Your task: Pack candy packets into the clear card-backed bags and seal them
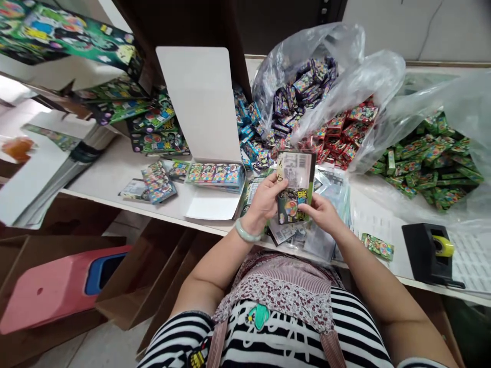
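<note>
A flat, dark packet [297, 179], colourful below and pale with a barcode above, was between the left hand [264, 199], pinching its left edge, and the right hand [322, 210], pinching its lower right, with the white table's [115, 166] front edge near both wrists and an open white box [213, 204] narrowing the room leftward.

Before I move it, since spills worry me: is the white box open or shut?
Open: the white box has its lid raised, with packets visible inside.

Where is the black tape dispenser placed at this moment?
In the head view, the tape dispenser stands on the right of the white table, near its front edge, right of a small green packet.
</note>
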The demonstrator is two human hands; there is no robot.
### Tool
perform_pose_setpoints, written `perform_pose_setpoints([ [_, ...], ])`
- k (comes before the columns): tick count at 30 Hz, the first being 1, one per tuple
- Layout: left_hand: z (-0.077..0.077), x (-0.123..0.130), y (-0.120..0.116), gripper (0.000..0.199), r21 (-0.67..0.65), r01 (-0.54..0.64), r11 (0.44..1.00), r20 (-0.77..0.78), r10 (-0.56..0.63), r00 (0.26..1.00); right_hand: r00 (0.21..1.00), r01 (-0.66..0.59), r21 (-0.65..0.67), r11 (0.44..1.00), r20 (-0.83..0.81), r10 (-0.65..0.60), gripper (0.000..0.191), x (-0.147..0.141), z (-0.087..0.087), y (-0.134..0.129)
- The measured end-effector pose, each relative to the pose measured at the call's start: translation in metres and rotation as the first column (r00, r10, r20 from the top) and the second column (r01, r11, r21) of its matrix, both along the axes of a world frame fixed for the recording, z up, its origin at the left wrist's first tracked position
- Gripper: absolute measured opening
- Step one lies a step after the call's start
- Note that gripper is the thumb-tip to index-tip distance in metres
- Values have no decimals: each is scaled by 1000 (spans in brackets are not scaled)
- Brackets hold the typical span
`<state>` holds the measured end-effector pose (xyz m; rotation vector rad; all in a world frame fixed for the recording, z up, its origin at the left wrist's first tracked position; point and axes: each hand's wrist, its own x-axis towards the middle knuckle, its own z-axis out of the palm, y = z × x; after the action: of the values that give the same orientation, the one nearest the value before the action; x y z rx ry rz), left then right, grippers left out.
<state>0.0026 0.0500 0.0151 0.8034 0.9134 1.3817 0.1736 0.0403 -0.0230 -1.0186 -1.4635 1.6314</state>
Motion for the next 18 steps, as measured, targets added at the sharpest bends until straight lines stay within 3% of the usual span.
perform_pose_setpoints([
  [2, -7, 6, -1, 46, -97, 42, 994, 166, -25, 986, 1000, 15, -48, 999, -13, -16, 47, 6, -2, -2],
  [4, -13, 8, -5, 48, -132, 21, 991, 207, 7, 978, 997, -75, -68, 995, -26, 74, 48, 17, 0, -6],
  [7, -20, 9, -17, 48, -130, -7, 992, 165, 28, 986, 982, -177, -54, 983, 49, 180, 41, 31, 0, -19],
  [11, -31, 5, -34, 49, -141, 21, 990, 88, -9, 996, 971, -68, -12, 998, 228, 69, 32, 36, -7, -48],
  [14, -38, 2, -36, 44, -117, 66, 991, 4, -66, 998, 970, -41, -63, 997, 238, 55, 31, 35, -9, -68],
  [18, -42, 7, -36, 44, -66, 79, 995, -78, -84, 993, 974, -118, -71, 991, 188, 129, 25, 47, 3, -72],
])
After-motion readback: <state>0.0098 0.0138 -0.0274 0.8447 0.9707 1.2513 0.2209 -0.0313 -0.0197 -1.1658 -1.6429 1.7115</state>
